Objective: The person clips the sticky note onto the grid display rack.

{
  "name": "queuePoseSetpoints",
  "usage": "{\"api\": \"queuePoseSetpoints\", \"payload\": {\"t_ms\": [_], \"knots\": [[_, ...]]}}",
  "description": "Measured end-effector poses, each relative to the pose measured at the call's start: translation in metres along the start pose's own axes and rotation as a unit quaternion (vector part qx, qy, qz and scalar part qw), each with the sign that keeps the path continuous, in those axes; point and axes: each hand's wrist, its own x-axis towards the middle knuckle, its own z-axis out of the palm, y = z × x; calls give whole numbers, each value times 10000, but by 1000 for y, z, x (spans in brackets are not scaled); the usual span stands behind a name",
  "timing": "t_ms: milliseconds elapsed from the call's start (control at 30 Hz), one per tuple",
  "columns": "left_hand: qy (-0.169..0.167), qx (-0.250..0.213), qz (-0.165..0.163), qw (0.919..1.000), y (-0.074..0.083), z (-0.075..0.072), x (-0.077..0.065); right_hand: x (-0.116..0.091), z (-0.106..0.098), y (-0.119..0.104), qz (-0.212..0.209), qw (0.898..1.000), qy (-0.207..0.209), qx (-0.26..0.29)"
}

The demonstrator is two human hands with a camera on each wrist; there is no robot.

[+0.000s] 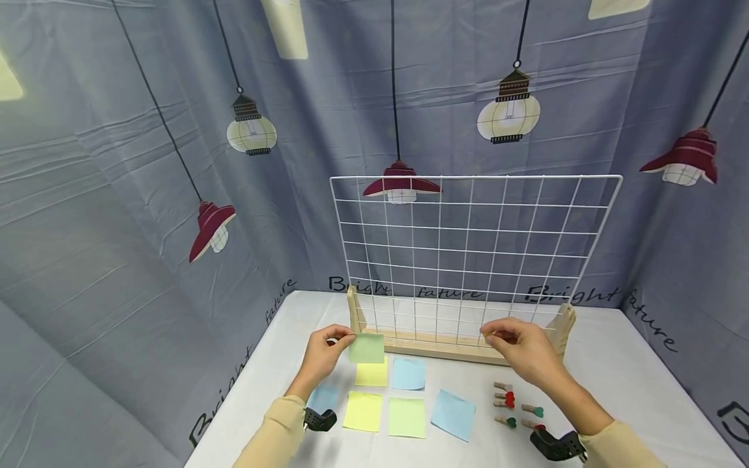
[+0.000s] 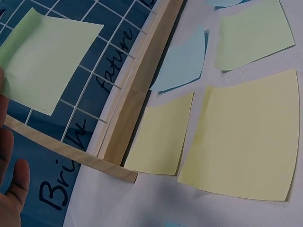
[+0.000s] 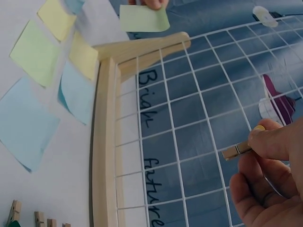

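My left hand [image 1: 325,354] pinches a green sticky note [image 1: 367,348] by its edge, held up near the left foot of the white wire grid [image 1: 468,244]. In the left wrist view the same green note [image 2: 52,59] is in front of the wires, with only parts of the fingers showing. Thumb and fingers of my right hand [image 1: 523,348] pinch a small wooden clothespin [image 3: 238,150] with a bit of yellow on it, before the lower right of the grid. The grid stands upright in a wooden base [image 1: 445,349].
Yellow notes [image 1: 363,411], blue notes [image 1: 453,415] and a green note [image 1: 407,417] lie on the white table [image 1: 421,452]. Several clothespins with red, green and pale tops [image 1: 508,403] lie at the right. Behind hangs a grey-blue curtain [image 1: 328,130] printed with lamps.
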Motion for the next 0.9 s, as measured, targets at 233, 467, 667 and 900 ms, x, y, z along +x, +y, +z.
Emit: {"api": "queuePoseSetpoints", "payload": {"t_ms": [233, 467, 667, 900], "knots": [[159, 43, -129, 9998, 6, 4, 2, 6, 1, -9, -131, 9999, 34, -72], [14, -64, -13, 10000, 10, 1, 5, 15, 0, -20, -296, 9996, 10, -16], [-61, 17, 121, 9999, 17, 1, 9, 24, 1, -34, -486, 9988, 25, 22], [-50, -3, 215, 9998, 23, 2, 14, 35, 3, -48, -676, 9977, -42, -94]]}}
